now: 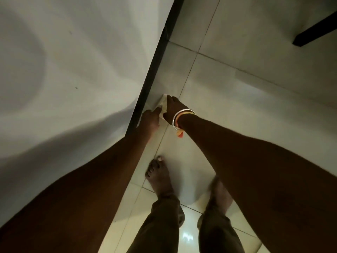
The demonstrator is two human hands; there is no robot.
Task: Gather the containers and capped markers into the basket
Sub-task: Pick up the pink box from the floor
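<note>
a white table top (63, 70) fills the left side of the view, bare and crossed by soft shadows, with a dark edge (155, 57) running on a slant from the top middle down toward the lower centre. just past that edge, down near the tiled floor (228, 79), the left hand (149, 119) reaches forward with its fingers stretched out and touching a small pale object (163, 105); it is too blurred and too covered to tell whether this is one of the containers or something else. whether the left hand grips it or only rests against it cannot be told. the right hand (174, 110) lies over the same object from the other side, fingers curved around it in a loose clasp, bangles (179, 118) at the wrist. below the hands, two bare feet stand on the tiles, the left foot (160, 177) sharp and the right foot (219, 190) blurred, with dark trouser legs (164, 225) above them. at the top right corner a dark furniture leg (315, 31) comes down to the floor.
</note>
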